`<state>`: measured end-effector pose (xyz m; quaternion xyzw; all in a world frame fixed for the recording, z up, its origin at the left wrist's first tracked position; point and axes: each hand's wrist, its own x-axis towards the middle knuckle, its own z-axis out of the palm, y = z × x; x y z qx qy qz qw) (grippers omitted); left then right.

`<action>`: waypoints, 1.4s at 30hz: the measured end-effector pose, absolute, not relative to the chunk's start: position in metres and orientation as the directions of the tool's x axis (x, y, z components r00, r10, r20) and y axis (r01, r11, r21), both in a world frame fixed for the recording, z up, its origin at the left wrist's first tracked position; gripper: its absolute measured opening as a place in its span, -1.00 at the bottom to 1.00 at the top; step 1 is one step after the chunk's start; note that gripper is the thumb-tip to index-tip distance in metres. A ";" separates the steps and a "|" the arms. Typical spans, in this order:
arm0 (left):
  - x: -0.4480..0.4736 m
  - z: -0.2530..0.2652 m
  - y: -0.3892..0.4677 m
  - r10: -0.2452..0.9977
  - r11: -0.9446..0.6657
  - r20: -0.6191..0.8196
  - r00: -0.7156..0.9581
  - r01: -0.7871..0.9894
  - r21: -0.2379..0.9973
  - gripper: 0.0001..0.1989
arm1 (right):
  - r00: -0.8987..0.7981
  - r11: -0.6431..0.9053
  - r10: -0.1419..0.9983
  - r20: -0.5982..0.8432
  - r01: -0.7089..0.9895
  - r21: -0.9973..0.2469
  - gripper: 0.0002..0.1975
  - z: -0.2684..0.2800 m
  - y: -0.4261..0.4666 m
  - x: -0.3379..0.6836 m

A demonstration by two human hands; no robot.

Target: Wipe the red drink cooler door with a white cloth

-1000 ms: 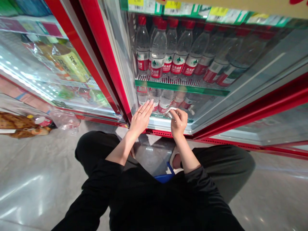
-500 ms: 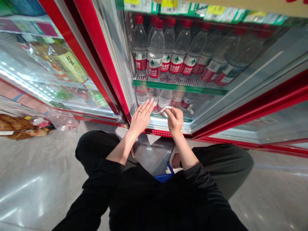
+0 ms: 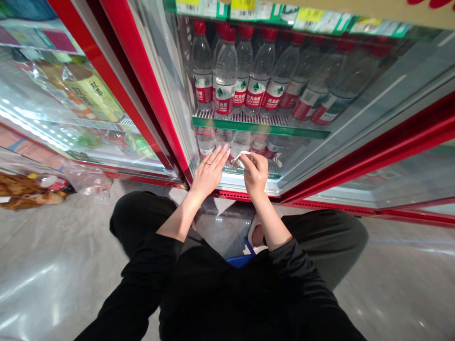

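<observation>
My left hand (image 3: 209, 171) lies flat with its fingers stretched out, at the lower part of the glass fridge door (image 3: 234, 179); whether it touches the glass I cannot tell for sure. Beside it on the right, my right hand (image 3: 256, 174) pinches a crumpled white tissue (image 3: 241, 156) between thumb and fingers, close to the same glass. Behind the hands are water bottles (image 3: 205, 137) on the bottom level, partly hidden. Above them, a green-edged shelf (image 3: 261, 128) carries several red-capped water bottles (image 3: 224, 76) with red and white labels.
Red door frames (image 3: 151, 94) run along both sides. Another fridge (image 3: 88, 124) with drinks is at the left. On the grey floor lie a clear plastic bag (image 3: 87, 177) and a brown spotted item (image 3: 17, 192). Something blue (image 3: 240, 260) is beneath me, between my legs.
The view has shifted slightly, so the fridge sits a little further left. My right hand with the tissue has moved a bit up the glass. My left hand stays almost where it was.
</observation>
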<state>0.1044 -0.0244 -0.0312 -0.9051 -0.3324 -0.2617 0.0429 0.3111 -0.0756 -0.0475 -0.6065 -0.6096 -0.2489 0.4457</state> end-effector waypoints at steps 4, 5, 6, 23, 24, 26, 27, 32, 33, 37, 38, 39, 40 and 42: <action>0.105 -0.031 -0.024 0.583 -0.773 0.502 0.639 0.626 0.102 -0.29 | 0.127 0.171 0.458 0.880 0.959 -0.227 -0.62 -0.057 -0.084 0.323; 0.105 -0.031 -0.024 0.582 -0.772 0.506 0.637 0.628 0.099 -0.29 | 0.139 0.171 0.424 0.895 0.958 -0.230 -0.61 -0.059 -0.086 0.327; 0.105 -0.031 -0.024 0.579 -0.772 0.510 0.636 0.629 0.093 -0.29 | 0.152 0.168 0.391 0.908 0.958 -0.233 -0.60 -0.060 -0.088 0.331; 0.105 -0.033 -0.024 0.570 -0.773 0.520 0.637 0.629 0.076 -0.27 | 0.233 0.151 0.459 0.857 0.930 -0.334 -0.64 -0.052 -0.088 0.334; 0.105 -0.034 -0.024 0.567 -0.773 0.525 0.635 0.630 0.072 -0.27 | 0.237 0.147 0.423 0.874 0.934 -0.325 -0.65 -0.051 -0.090 0.338; 0.105 -0.033 -0.024 0.566 -0.773 0.528 0.633 0.631 0.072 -0.28 | 0.240 0.165 0.374 0.896 0.933 -0.319 -0.64 -0.047 -0.091 0.344; 0.105 -0.033 -0.024 0.568 -0.772 0.526 0.633 0.631 0.074 -0.30 | 0.239 0.182 0.366 0.899 0.929 -0.321 -0.64 -0.044 -0.090 0.344; 0.107 -0.029 -0.026 0.580 -0.775 0.502 0.642 0.624 0.097 -0.32 | 0.197 0.164 0.438 0.877 0.942 -0.294 -0.62 -0.032 -0.079 0.329; 0.107 -0.028 -0.026 0.582 -0.776 0.499 0.643 0.623 0.102 -0.31 | 0.193 0.150 0.458 0.868 0.945 -0.290 -0.62 -0.033 -0.079 0.326; 0.107 -0.029 -0.026 0.576 -0.777 0.511 0.638 0.622 0.099 -0.27 | 0.212 0.153 0.491 0.845 0.934 -0.322 -0.62 -0.046 -0.087 0.329; 0.107 -0.029 -0.026 0.570 -0.779 0.518 0.639 0.621 0.091 -0.27 | 0.221 0.157 0.484 0.847 0.930 -0.332 -0.63 -0.050 -0.090 0.333; 0.107 -0.030 -0.026 0.563 -0.780 0.525 0.638 0.620 0.083 -0.28 | 0.230 0.158 0.468 0.853 0.928 -0.336 -0.64 -0.054 -0.094 0.337; 0.108 -0.030 -0.025 0.556 -0.783 0.532 0.639 0.617 0.077 -0.29 | 0.238 0.158 0.440 0.866 0.929 -0.335 -0.65 -0.056 -0.096 0.341; 0.108 -0.030 -0.025 0.542 -0.792 0.541 0.643 0.605 0.075 -0.31 | 0.246 0.161 0.360 0.900 0.934 -0.319 -0.66 -0.058 -0.098 0.348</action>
